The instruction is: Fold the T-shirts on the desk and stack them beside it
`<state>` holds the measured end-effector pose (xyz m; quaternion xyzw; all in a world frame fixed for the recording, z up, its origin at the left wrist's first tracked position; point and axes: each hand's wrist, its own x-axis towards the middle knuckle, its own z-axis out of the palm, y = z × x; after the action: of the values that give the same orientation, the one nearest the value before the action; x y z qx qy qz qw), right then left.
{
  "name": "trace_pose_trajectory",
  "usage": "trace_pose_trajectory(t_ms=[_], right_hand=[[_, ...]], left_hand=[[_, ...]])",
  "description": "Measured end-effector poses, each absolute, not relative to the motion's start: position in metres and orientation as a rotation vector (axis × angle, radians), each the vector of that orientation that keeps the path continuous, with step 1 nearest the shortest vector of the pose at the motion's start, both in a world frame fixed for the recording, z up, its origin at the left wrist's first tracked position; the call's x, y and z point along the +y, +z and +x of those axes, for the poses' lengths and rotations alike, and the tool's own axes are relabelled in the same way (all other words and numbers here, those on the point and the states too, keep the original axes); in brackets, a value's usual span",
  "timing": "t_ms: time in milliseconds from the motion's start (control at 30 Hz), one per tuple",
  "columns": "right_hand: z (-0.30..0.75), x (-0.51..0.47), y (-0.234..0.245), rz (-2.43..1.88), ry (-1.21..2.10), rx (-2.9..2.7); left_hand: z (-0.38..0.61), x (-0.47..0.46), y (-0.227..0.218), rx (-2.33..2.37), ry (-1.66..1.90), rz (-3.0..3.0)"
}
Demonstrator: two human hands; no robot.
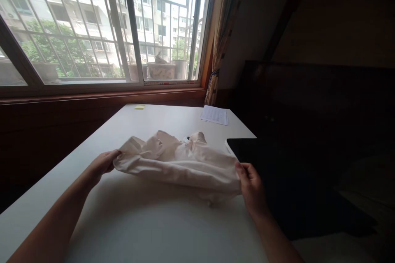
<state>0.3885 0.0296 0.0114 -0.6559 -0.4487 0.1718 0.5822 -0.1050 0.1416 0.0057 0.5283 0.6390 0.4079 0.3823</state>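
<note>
A crumpled cream-coloured garment point(175, 160) lies across the middle of a white table point(148, 226). My left hand point(103, 164) is closed on the garment's left end, the fingers curled into the cloth. At the right end my right hand point(251, 187) pinches the garment's edge between thumb and fingers. The near fold of the cloth is lifted a little above the tabletop between the two hands. A small white tag shows near the garment's top middle.
A sheet of printed paper point(214, 115) lies at the table's far right corner, a yellow sticky note point(139, 107) at the far edge. A dark flat object point(271, 160) overlaps the table's right side. Behind is a barred window point(101, 28) and a curtain point(224, 28).
</note>
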Motion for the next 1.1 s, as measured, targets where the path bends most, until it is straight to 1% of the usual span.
trace_pose_trajectory(t_ms=[100, 200, 300, 433, 533, 633, 667, 733, 800, 867, 967, 1033, 1100], right_hand=[[0.391, 0.033, 0.007, -1.466, 0.464, -1.003], [0.396, 0.036, 0.002, -1.402, 0.522, -0.894], [0.401, 0.038, -0.002, -1.350, 0.519, -0.776], [0.402, 0.036, -0.002, -1.294, 0.549, -0.727], [0.394, 0.031, 0.004, -1.249, 0.687, -0.770], [0.380, 0.023, 0.014, -1.223, 0.939, -0.862], [0.376, 0.022, 0.017, -1.219, 1.016, -0.889], [0.369, 0.019, 0.021, -1.218, 1.108, -0.928], [0.367, 0.018, 0.023, -1.225, 1.099, -0.936], [0.368, 0.018, 0.022, -1.229, 1.022, -0.924], [0.374, 0.018, 0.021, -1.212, 0.866, -0.891], [0.378, 0.018, 0.020, -1.171, 0.809, -0.865], [0.381, 0.019, 0.019, -1.119, 0.808, -0.836]], left_hand=[[-0.120, 0.144, 0.002, 1.683, 0.670, 1.363], [-0.135, 0.142, 0.006, 1.744, 0.603, 1.443], [-0.153, 0.140, 0.012, 1.777, 0.658, 1.472], [-0.177, 0.138, 0.018, 1.824, 0.824, 1.360], [-0.184, 0.141, 0.015, 1.977, 0.936, 1.382], [-0.173, 0.147, 0.007, 2.223, 1.065, 1.755], [-0.165, 0.148, 0.004, 2.214, 1.110, 1.920], [-0.143, 0.148, 0.000, 1.983, 1.120, 2.213], [-0.118, 0.143, -0.002, 1.664, 0.975, 2.391], [-0.096, 0.136, -0.002, 1.480, 0.774, 2.485], [-0.080, 0.130, -0.004, 1.471, 0.648, 2.512], [-0.083, 0.131, -0.004, 1.511, 0.669, 2.477], [-0.092, 0.135, -0.002, 1.572, 0.772, 2.419]])
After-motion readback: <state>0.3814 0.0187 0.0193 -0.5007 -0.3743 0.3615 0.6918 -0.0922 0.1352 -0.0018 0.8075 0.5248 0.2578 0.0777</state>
